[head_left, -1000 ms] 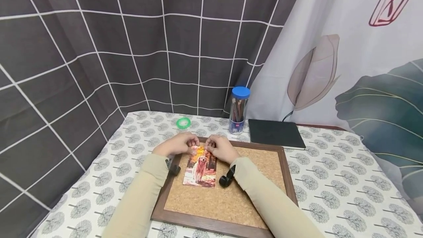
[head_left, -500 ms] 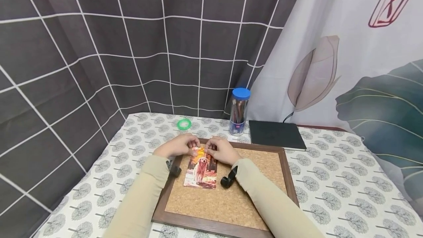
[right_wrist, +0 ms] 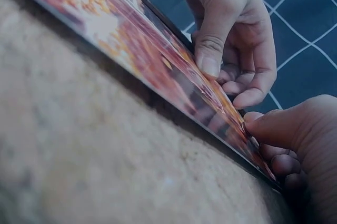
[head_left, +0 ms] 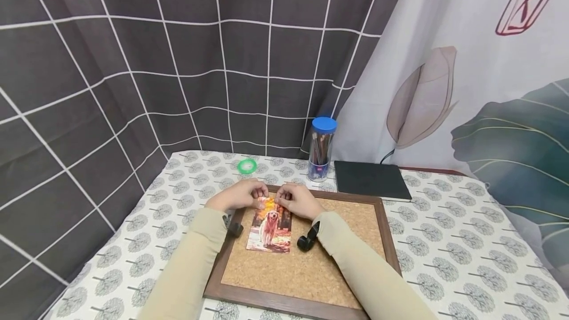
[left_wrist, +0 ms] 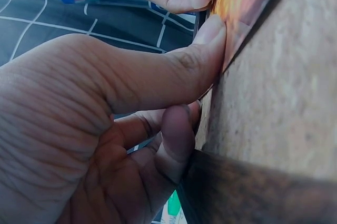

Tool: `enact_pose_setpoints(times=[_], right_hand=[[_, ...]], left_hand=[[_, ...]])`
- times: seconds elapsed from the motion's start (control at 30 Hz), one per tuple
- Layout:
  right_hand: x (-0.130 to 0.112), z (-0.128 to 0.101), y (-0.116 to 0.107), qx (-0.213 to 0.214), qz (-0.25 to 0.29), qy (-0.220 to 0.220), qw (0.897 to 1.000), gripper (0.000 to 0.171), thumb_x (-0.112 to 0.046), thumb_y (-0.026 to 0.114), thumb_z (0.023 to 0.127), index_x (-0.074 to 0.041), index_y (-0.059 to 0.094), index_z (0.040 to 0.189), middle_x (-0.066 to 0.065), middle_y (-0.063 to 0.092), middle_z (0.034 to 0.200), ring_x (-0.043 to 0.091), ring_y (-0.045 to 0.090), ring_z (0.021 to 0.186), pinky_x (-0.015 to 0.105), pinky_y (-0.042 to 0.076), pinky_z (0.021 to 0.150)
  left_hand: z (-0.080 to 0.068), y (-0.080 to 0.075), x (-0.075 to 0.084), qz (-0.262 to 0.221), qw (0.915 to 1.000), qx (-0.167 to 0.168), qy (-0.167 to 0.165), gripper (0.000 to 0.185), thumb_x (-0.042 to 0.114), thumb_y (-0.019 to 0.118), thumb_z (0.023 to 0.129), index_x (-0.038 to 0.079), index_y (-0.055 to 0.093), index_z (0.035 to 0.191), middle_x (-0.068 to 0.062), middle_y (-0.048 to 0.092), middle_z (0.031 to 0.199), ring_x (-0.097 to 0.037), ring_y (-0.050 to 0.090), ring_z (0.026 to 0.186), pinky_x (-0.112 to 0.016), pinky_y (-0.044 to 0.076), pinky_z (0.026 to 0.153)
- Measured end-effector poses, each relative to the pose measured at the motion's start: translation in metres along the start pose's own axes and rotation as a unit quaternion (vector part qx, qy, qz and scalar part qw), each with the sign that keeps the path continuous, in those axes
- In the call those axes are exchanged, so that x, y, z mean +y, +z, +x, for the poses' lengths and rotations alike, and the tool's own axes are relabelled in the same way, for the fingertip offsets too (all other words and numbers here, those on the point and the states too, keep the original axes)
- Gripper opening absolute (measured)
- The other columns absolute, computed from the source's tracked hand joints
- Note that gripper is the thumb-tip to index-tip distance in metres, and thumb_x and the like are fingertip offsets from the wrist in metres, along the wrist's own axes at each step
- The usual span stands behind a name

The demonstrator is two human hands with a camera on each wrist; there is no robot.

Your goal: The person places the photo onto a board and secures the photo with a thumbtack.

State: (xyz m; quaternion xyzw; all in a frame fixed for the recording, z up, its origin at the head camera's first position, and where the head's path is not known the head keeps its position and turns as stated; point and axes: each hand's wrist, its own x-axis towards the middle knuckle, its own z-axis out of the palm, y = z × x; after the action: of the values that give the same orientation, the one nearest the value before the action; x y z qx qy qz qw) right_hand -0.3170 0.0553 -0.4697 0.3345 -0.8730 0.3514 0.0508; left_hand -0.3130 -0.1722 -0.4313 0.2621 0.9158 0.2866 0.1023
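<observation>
A photo print of a golden dog among autumn leaves [head_left: 268, 228] lies over the left part of a wood-framed corkboard [head_left: 298, 275]. My left hand [head_left: 240, 195] pinches its top edge near the left corner, thumb on the picture side in the left wrist view. Beside it, my right hand [head_left: 300, 201] pinches the same edge near the right corner. Seen from the right wrist, a dark shadow line runs between the photo's side edge [right_wrist: 142, 81] and the cork, so part of it looks slightly raised. The fingertips behind the photo are hidden.
Behind the board, a green tape roll [head_left: 246, 166] lies on the tree-print tablecloth [head_left: 449, 241]. A clear jar with a blue lid [head_left: 323, 147] holds brushes or pencils. Next to it lies a flat black pad [head_left: 372, 180] with a cable. Curtains hang close behind the table.
Both hands keep their pinch on the photo's top edge, and the photo stays in place on the board. The head view shifts only slightly.
</observation>
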Motion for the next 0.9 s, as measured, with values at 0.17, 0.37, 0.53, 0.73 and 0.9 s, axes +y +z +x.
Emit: enact_pose_setpoints(times=[0.17,0.37,0.53,0.73,0.9], right_hand=[[-0.0013,0.0005,-0.0001,-0.003,0.008,0.012,1.000,0.005,-0.023,0.071,0.088,-0.022,0.068,0.084,-0.008,0.062,0.077,0.004,0.054,0.069,0.019,0.046,0.064],[-0.0036,0.0028,-0.0007,-0.003,0.002,0.028,1.000,0.005,-0.024,0.071,0.087,-0.022,0.068,0.083,-0.008,0.063,0.076,0.004,0.054,0.068,0.019,0.046,0.064],[-0.0058,0.0036,0.0002,-0.007,0.006,0.044,0.999,0.006,-0.025,0.071,0.087,-0.022,0.068,0.082,-0.008,0.063,0.075,0.004,0.054,0.067,0.019,0.046,0.063],[-0.0069,0.0017,0.0007,-0.012,0.013,0.045,0.999,0.007,-0.023,0.071,0.088,-0.022,0.068,0.082,-0.008,0.063,0.075,0.005,0.054,0.067,0.020,0.046,0.063],[-0.0021,0.0006,-0.0008,-0.011,-0.003,-0.004,1.000,0.005,-0.024,0.069,0.090,-0.023,0.066,0.085,-0.009,0.061,0.078,0.004,0.054,0.070,0.019,0.046,0.065]], left_hand=[[-0.0009,0.0006,0.0004,0.000,1.0000,0.001,0.001,0.030,0.023,0.080,0.076,0.018,0.065,0.101,0.001,0.061,0.093,-0.012,0.055,0.086,-0.030,0.048,0.082],[0.0008,-0.0005,-0.0006,0.002,1.0000,0.003,0.005,0.030,0.023,0.080,0.076,0.018,0.065,0.101,0.000,0.061,0.092,-0.012,0.055,0.085,-0.030,0.048,0.082],[-0.0002,-0.0012,0.0003,0.006,1.0000,0.002,0.005,0.030,0.022,0.080,0.076,0.018,0.065,0.102,0.001,0.061,0.093,-0.012,0.055,0.086,-0.030,0.048,0.083],[-0.0027,0.0007,0.0021,-0.001,1.0000,-0.001,-0.001,0.030,0.020,0.079,0.076,0.016,0.065,0.102,-0.001,0.061,0.093,-0.013,0.055,0.086,-0.030,0.048,0.083],[-0.0023,-0.0022,-0.0007,-0.011,0.9999,-0.002,-0.003,0.030,0.019,0.080,0.076,0.016,0.066,0.102,0.001,0.064,0.094,-0.012,0.057,0.087,-0.030,0.049,0.084]])
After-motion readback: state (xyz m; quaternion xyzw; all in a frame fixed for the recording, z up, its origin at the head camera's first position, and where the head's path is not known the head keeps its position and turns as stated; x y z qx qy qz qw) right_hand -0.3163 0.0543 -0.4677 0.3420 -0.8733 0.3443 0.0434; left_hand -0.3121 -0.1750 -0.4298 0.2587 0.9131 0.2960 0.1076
